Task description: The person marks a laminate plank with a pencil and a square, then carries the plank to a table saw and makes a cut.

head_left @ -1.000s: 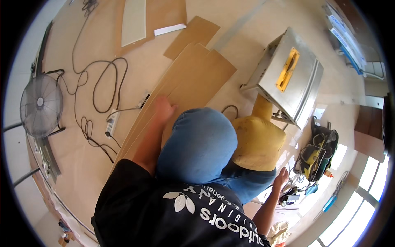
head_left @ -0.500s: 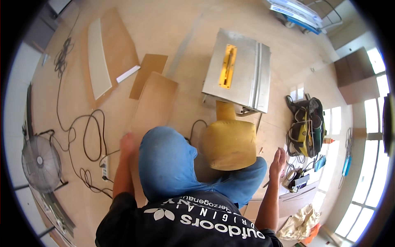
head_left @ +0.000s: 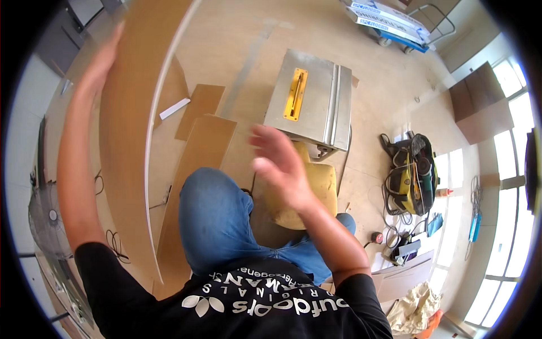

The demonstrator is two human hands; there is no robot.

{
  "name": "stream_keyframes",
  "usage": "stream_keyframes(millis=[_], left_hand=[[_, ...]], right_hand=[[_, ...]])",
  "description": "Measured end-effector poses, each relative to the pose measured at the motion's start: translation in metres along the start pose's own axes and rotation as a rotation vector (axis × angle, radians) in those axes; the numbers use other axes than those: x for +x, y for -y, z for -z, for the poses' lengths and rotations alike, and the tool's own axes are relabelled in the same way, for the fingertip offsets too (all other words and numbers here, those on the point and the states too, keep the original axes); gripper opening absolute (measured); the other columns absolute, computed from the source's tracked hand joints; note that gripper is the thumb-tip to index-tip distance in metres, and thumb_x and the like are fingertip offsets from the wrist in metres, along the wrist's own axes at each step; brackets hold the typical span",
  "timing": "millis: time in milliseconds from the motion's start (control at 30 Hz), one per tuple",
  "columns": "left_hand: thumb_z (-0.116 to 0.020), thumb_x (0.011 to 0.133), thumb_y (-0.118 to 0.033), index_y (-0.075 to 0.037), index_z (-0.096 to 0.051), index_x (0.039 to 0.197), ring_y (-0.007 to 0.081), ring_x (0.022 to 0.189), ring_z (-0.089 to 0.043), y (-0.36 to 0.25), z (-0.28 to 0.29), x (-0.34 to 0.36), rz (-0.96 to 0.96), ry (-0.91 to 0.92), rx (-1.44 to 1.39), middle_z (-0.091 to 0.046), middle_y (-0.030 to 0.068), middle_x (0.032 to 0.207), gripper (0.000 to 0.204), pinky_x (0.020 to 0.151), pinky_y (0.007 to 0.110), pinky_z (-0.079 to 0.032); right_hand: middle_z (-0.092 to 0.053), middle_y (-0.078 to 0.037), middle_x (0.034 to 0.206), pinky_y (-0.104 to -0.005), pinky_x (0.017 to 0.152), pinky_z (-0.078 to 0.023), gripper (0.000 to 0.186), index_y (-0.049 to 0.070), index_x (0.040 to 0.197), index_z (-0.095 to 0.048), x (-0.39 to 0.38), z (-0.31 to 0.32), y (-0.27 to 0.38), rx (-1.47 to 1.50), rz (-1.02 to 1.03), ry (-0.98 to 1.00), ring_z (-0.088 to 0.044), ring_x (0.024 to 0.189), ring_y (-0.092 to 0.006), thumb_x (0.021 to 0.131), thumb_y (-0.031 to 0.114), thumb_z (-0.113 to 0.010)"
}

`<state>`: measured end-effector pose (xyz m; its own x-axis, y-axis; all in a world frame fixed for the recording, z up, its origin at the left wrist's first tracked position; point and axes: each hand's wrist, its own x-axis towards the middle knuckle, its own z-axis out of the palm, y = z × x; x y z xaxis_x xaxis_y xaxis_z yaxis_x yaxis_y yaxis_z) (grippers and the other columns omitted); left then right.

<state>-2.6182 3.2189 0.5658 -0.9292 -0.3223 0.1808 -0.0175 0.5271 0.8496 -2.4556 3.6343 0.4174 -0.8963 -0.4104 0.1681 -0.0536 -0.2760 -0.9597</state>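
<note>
A long tan board (head_left: 127, 118) with a pale edge stands raised on my left, from beside my hip up past the top of the view. My left hand (head_left: 104, 59) is against its outer left side, high up, supporting it; the fingertips are partly hidden and blurred. In front of my right knee, my right hand (head_left: 276, 161) hovers with fingers apart and nothing in them. Beyond it stands a table saw (head_left: 310, 101) with a grey metal top and a yellow blade insert. A worn yellow seat or pad (head_left: 324, 195) lies between my legs and the saw.
Brown cardboard sheets (head_left: 200, 141) and a short white strip (head_left: 174, 109) lie between board and saw. At right are a tool bag (head_left: 415, 175), a tape measure (head_left: 377, 237) and cables. A fan (head_left: 48, 214) stands left; a loaded blue trolley (head_left: 395, 31) is far right.
The long board has come up from the floor on the left with my left hand on it. My right hand has swung from the right side to the middle, in front of the saw.
</note>
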Motion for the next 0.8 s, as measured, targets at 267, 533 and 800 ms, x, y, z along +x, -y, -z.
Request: stream_keyframes(millis=[267, 533, 800], left_hand=[[-0.042, 0.103, -0.06, 0.009, -0.068, 0.114, 0.0433, 0.12, -0.06, -0.266, -0.188, -0.019, -0.773, 0.333, 0.38, -0.063, 0.0331, 0.124, 0.075, 0.102, 0.046, -0.047], [-0.063, 0.096, -0.046, 0.002, -0.068, 0.102, 0.031, 0.087, -0.07, -0.128, -0.135, 0.099, -0.806, -0.065, 0.207, -0.073, 0.0189, 0.094, 0.048, 0.078, 0.04, -0.054], [-0.045, 0.102, -0.061, 0.002, -0.06, 0.126, 0.0296, 0.105, -0.064, 0.087, -0.311, 0.17, -0.162, 0.344, 0.044, -0.067, 0.0207, 0.119, 0.069, 0.094, 0.042, -0.05]], right_hand=[[-0.069, -0.004, 0.1, -0.0307, 0.081, -0.052, 0.026, 0.001, 0.103, -0.069, 0.079, -0.091, 0.033, 0.208, 0.045, -0.327, -0.061, 0.089, -0.0124, 0.096, 0.026, -0.073], [-0.067, -0.012, 0.125, -0.0319, 0.092, -0.057, 0.031, 0.001, 0.128, -0.061, -0.024, 0.148, 0.052, 0.285, 0.336, -0.782, -0.065, 0.112, -0.0194, 0.102, 0.017, -0.059], [-0.07, -0.011, 0.118, -0.0299, 0.082, -0.062, 0.024, 0.002, 0.121, -0.063, -0.068, 0.354, 0.087, 0.242, 0.322, -0.907, -0.07, 0.103, -0.02, 0.1, 0.014, -0.062]])
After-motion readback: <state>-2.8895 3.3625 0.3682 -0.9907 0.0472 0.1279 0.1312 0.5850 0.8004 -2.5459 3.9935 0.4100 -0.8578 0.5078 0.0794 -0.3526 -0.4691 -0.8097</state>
